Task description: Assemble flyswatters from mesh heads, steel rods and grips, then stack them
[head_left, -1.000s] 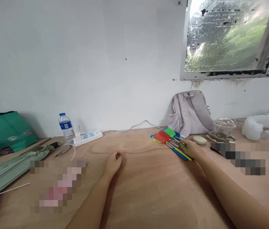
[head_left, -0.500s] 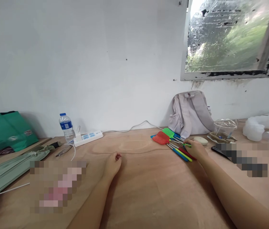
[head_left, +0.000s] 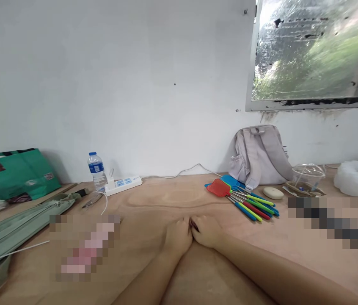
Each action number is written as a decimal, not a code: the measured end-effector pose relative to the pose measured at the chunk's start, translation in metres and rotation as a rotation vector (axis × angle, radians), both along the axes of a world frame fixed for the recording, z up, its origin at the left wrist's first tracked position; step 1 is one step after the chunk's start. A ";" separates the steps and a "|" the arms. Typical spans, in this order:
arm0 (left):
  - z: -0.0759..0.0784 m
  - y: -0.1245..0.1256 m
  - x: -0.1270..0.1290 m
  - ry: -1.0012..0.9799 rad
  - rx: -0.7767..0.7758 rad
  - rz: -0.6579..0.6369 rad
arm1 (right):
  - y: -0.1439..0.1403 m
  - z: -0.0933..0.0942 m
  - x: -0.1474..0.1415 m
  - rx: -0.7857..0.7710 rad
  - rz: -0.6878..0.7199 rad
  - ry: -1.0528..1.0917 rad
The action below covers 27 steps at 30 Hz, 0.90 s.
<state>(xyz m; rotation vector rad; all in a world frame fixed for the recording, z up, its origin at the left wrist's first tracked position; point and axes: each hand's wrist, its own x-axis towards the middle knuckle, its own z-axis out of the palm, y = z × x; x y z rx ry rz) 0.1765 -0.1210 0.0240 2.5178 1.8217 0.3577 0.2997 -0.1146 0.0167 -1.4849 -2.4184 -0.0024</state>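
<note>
My left hand and my right hand rest on the wooden table, meeting at the fingers. Both are closed with the fingers curled in, and nothing shows in either. Beyond my right hand lies a fanned pile of fly swatters. A red fly swatter is at its near left side, with a blue fly swatter behind it. Their blue, yellow-green and red handles point toward the lower right, apart from my hands. A green head is mostly covered.
At left are a green bag, a grey-green fabric case, a water bottle and a power strip. A backpack leans on the wall. To its right are a pale round case, a clear plastic cup and white containers.
My right hand has left the fly swatters and come to the middle of the table. My left hand has moved right to meet it. The swatters are fanned differently, with blue heads showing more.
</note>
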 end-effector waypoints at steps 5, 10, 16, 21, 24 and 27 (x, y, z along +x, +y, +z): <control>0.000 0.009 -0.009 0.003 -0.006 0.096 | 0.018 0.010 -0.009 -0.034 -0.027 -0.034; 0.003 0.014 -0.015 -0.006 0.004 -0.031 | 0.025 0.008 -0.003 -0.026 -0.047 -0.023; -0.002 0.020 -0.026 -0.088 0.002 -0.044 | 0.021 0.006 0.012 0.012 -0.100 -0.035; -0.001 0.024 -0.043 -0.135 -0.040 0.048 | 0.019 0.005 0.023 0.007 -0.100 -0.064; 0.000 0.027 -0.053 -0.169 -0.072 0.042 | 0.020 0.005 0.034 0.021 -0.068 -0.070; 0.000 0.029 -0.059 -0.210 -0.105 -0.037 | 0.019 0.006 0.051 0.074 -0.040 -0.074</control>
